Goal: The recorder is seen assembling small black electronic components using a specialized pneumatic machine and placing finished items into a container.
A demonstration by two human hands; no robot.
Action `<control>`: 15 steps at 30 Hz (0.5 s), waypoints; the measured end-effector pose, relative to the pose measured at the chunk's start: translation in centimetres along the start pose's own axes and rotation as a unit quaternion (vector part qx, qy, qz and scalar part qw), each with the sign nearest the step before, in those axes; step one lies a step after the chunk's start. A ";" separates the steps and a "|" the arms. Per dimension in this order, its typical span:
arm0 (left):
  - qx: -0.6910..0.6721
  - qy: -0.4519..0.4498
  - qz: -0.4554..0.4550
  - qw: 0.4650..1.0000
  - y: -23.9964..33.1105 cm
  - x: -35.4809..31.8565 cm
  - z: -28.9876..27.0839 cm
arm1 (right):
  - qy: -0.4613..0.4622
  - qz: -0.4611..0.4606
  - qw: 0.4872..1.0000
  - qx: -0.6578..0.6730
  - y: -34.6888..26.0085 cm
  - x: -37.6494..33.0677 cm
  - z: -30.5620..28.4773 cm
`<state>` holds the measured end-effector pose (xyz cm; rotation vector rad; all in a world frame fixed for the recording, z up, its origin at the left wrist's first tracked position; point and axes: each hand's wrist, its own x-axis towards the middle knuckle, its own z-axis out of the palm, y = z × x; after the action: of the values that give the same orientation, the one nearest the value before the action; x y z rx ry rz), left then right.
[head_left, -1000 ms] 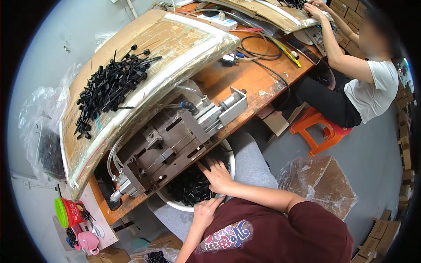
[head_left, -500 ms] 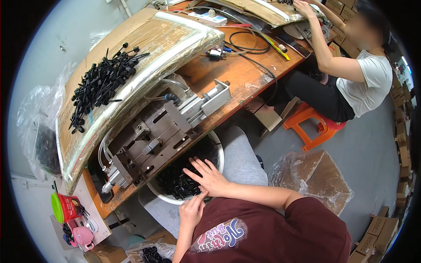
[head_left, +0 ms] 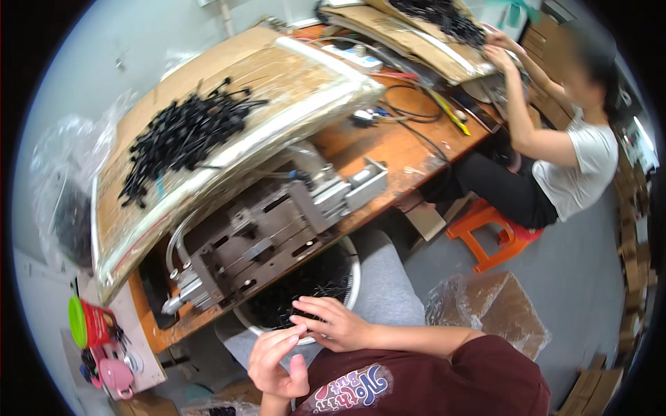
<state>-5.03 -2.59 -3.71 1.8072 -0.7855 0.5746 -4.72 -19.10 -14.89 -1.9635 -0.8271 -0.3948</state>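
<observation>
Both hands are over the near edge of a round white tub (head_left: 356,283) in my lap, filled with slim black plastic parts (head_left: 295,295). My left hand (head_left: 276,364) is raised by the rim, fingers stretched out and thumb apart, with nothing seen in it. Above the parts, my right hand (head_left: 336,324) has its fingers spread, and none of the parts shows in its grasp. The fingertips of the two hands come close together; whether they touch I cannot tell. Beyond the tub, a metal fixture (head_left: 267,239) with cylinders and hoses stands at the table's edge.
A cardboard-topped board (head_left: 291,76) carries a heap of black parts (head_left: 187,135). A co-worker (head_left: 576,159) sits at the far right near an orange stool (head_left: 485,229). A plastic-wrapped carton (head_left: 496,312) lies on the floor. A red tub (head_left: 94,324) and pink cup (head_left: 116,376) stand at left.
The view has tilted and shifted. My left hand has risen and its curled fingers have straightened. My right hand has drawn back toward the tub's near rim.
</observation>
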 end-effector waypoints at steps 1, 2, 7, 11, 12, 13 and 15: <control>0.007 0.016 0.005 1.000 0.7 1.0 -0.7 | 0.020 -0.007 1.000 -0.004 -0.5 0.8 -0.7; 0.000 0.048 0.004 0.999 1.1 1.6 -1.3 | 0.038 -0.014 0.999 -0.008 -1.1 1.8 -1.5; -0.133 0.178 -0.006 0.975 4.6 4.6 -2.7 | 0.108 -0.085 0.990 0.021 -3.5 6.3 -2.9; -0.335 0.144 -0.013 0.931 6.7 6.1 -2.6 | 0.052 -0.074 0.993 0.082 -5.2 5.8 -2.0; -0.367 0.160 0.009 0.916 7.2 5.5 -2.5 | 0.061 -0.097 0.987 0.109 -5.0 5.5 -0.5; -0.397 0.176 0.038 0.900 7.7 5.1 -2.2 | 0.021 -0.094 0.987 0.129 -5.1 4.9 -0.4; -0.444 0.221 0.116 0.861 8.7 4.4 -2.1 | -0.037 -0.088 0.986 0.137 -5.6 5.1 -0.3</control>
<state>-8.62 -3.88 5.53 0.6961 -0.7668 0.6098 -4.94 -15.45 -8.23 -1.6635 -1.0498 -0.2946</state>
